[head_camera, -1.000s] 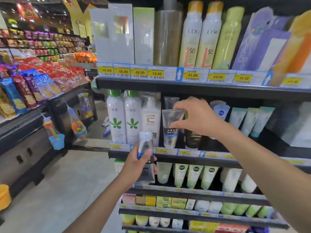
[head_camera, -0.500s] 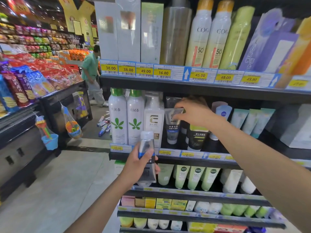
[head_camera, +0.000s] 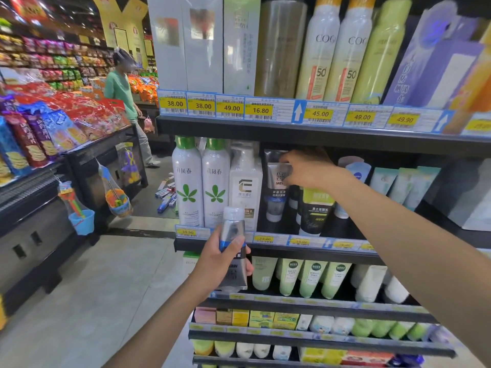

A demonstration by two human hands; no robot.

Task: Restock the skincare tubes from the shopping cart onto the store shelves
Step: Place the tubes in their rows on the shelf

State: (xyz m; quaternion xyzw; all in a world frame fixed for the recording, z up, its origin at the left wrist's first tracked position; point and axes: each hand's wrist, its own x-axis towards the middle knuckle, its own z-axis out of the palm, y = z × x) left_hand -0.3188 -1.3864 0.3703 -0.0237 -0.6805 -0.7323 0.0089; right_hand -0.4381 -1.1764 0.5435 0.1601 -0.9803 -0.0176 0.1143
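My left hand [head_camera: 220, 261] grips a silver tube with a blue band and a white cap [head_camera: 233, 235], cap up, in front of the second shelf's edge [head_camera: 265, 245]. My right hand [head_camera: 305, 171] reaches into that shelf and pinches the crimped top of a grey men's cleanser tube [head_camera: 276, 192] standing cap down. A black and green tube [head_camera: 314, 208] stands just to its right, under my wrist. The shopping cart is out of view.
White spray bottles with green leaves [head_camera: 202, 181] and a white pump bottle [head_camera: 245, 181] stand left of the tube. Pale tubes fill the lower shelves. A person in a green shirt [head_camera: 119, 88] stands in the aisle beside snack displays. Boxes lie on the floor [head_camera: 166, 195].
My right hand has pushed the grey tube deeper into the shelf and lower. My left hand keeps its tube in place. The person in green has moved further into view.
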